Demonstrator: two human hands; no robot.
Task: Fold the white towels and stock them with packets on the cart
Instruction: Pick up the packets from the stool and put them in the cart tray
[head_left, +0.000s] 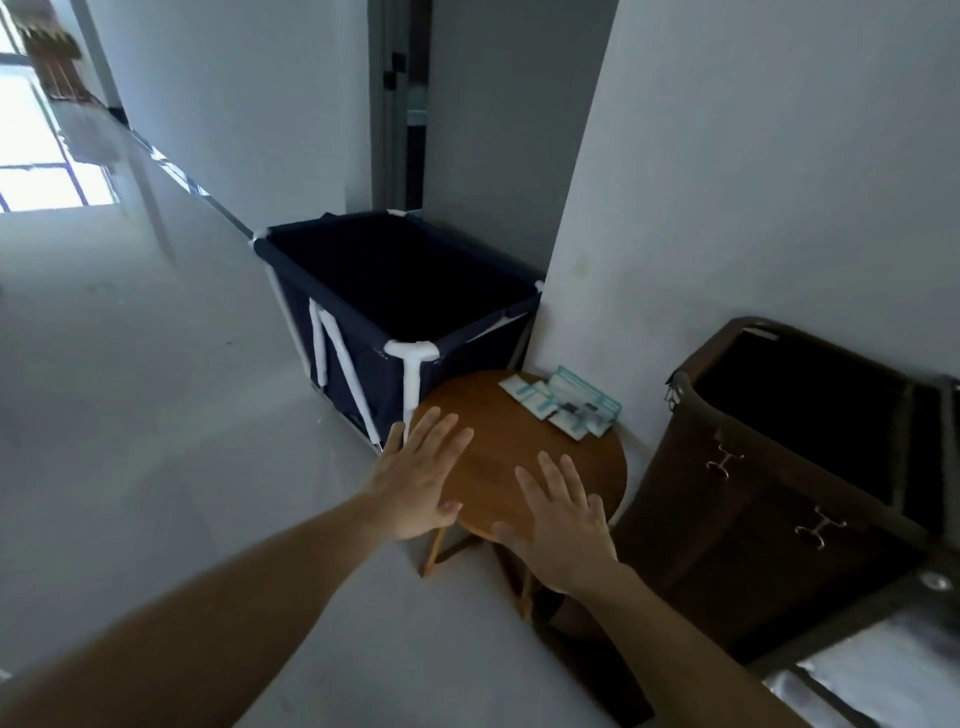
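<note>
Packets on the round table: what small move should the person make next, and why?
Probably reach the right hand forward to pick up the packets. It and the left hand are open, holding nothing, over the near part of the table, while the packets lie at its far edge.

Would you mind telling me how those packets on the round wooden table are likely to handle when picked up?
The packets look thin and flat, so they are probably light and a little floppy. They overlap in a loose pile, so lifting one may drag its neighbours. The round wooden table looks smooth, so a push would likely make them slide.
</note>
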